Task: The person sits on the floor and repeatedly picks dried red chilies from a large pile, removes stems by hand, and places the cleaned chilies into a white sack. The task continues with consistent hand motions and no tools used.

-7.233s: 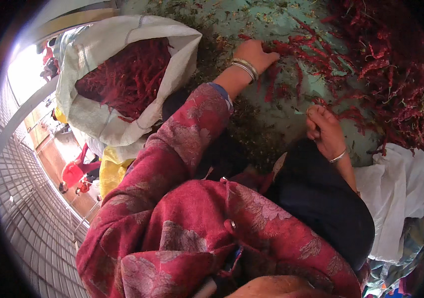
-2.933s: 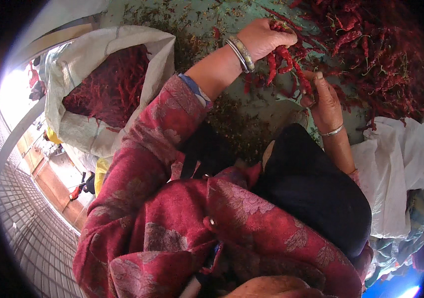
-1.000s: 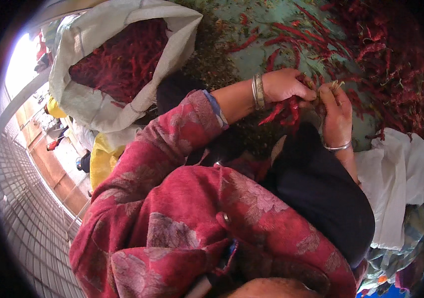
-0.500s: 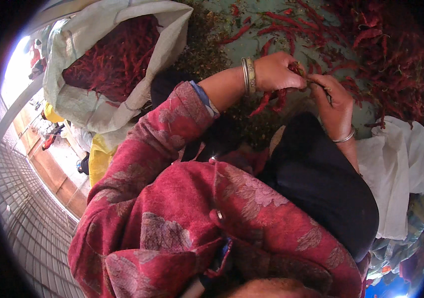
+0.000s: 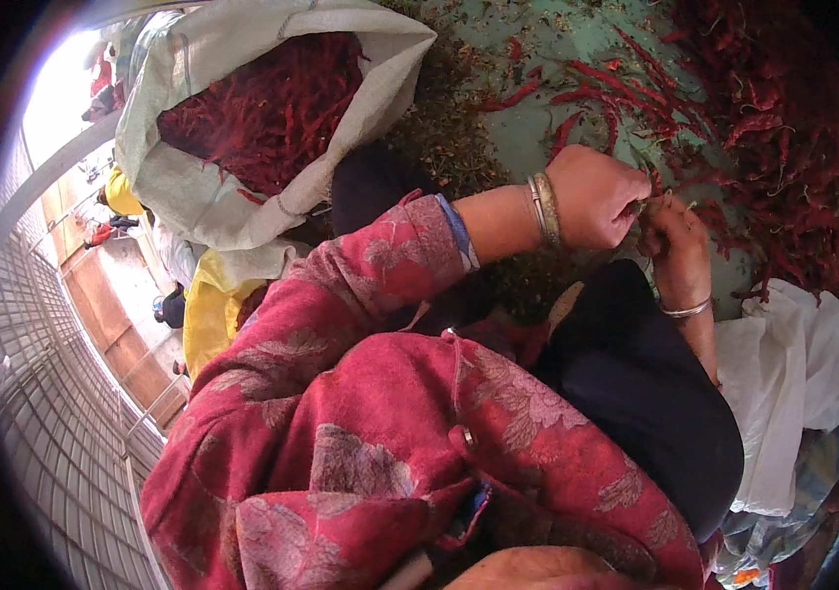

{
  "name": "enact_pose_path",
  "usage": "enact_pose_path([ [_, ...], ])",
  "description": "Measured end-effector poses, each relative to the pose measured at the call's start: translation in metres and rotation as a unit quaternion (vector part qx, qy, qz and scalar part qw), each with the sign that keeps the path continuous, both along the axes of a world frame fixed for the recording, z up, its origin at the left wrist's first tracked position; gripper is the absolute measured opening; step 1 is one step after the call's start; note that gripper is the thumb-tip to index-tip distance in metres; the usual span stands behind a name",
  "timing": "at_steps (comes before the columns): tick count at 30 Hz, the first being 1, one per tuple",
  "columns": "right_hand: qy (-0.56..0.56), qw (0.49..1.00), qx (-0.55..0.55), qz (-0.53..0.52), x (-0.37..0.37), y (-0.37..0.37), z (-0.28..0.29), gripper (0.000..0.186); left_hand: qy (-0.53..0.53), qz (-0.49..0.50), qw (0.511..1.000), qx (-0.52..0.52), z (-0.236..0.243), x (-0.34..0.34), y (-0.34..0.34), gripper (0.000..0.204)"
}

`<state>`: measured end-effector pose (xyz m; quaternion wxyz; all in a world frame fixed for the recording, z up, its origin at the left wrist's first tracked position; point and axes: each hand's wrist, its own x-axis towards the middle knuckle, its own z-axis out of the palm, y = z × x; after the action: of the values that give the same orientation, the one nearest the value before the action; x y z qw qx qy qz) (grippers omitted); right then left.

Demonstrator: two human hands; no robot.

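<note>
My left hand (image 5: pixel 598 195) is closed in a fist, its back turned up and a bangle at the wrist. Whatever lies inside it is hidden. Close to its fingertips, my right hand (image 5: pixel 680 248) is closed too, with curled fingers and a thin bracelet. A small greenish, stem-like bit shows between the two hands, too small to name surely. Both hands are above the greenish ground, beside scattered dried red chillies (image 5: pixel 626 90). A large heap of dried red chillies (image 5: pixel 793 138) lies beyond my right hand.
At the far left stands an open white woven sack (image 5: pixel 149 187) holding dried red chillies (image 5: pixel 267 118). Stem and leaf debris (image 5: pixel 454 147) covers the ground beside it. White cloth (image 5: pixel 768 393) lies right of my dark-trousered knee (image 5: pixel 645 393). A wire mesh panel (image 5: pixel 65 423) rises at left.
Red chillies hung below my left hand before; none show there now. My left hand has turned, back upward, into a tighter fist. The whole view has shifted, so things sit lower and further right.
</note>
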<state>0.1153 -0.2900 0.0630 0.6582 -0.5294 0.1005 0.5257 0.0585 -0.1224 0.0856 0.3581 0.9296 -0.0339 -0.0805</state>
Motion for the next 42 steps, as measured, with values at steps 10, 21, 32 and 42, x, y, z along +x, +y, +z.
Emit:
enact_pose_path([
  [10,0.069,0.996,0.054,0.027,-0.006,0.018,-0.002,0.007,-0.083,-0.012,0.996,0.007,0.007,-0.012,0.022,0.009],
  [21,-0.298,0.942,-0.095,0.118,-0.023,0.018,-0.037,0.011,-0.008,0.057,0.989,-0.138,0.08,-0.03,0.051,0.006],
  [32,-0.304,0.941,-0.08,0.126,-0.021,0.011,-0.059,0.013,0.122,0.159,0.766,0.611,0.109,-0.111,0.318,0.047],
  [42,-0.257,0.938,-0.088,0.214,-0.027,0.003,-0.061,0.018,0.083,0.071,0.975,0.191,-0.064,0.02,0.114,0.027],
])
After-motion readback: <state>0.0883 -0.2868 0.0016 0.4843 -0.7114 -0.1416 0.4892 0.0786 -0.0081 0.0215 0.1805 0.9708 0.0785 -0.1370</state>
